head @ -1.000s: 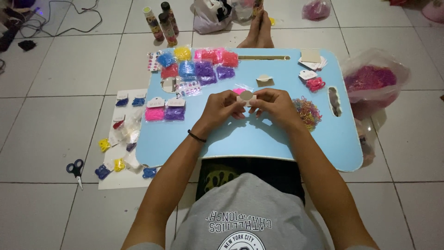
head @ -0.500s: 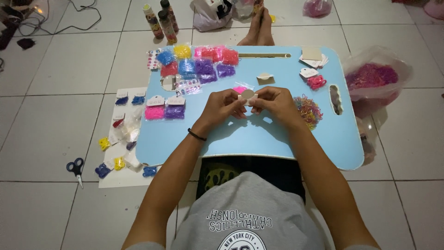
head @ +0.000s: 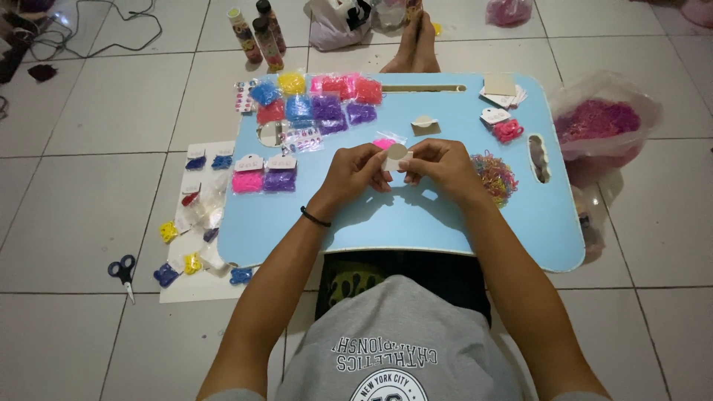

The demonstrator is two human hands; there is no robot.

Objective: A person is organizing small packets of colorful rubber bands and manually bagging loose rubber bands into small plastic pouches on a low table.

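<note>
My left hand [head: 355,172] and my right hand [head: 443,167] meet above the middle of a light blue lap table [head: 416,219]. Both pinch a small pale card tag [head: 396,157] between the fingertips. A pink bundle of rubber bands [head: 384,142] lies just behind the tag. A heap of mixed-colour rubber bands [head: 495,177] sits right of my right hand. Packed pink and purple band bags [head: 264,180] lie left of my left hand. A black band circles my left wrist.
Several coloured band bags [head: 316,100] line the table's back left, blank card tags [head: 499,93] its back right. A clear bag of pink bands [head: 598,126] stands on the floor at right. Scissors [head: 123,272] and a white sheet with packed items [head: 194,223] lie left. Bottles [head: 256,33] stand behind.
Both hands stay together over the table's middle; the fingers have shifted slightly on the tag, which now shows its round pale face between them.
</note>
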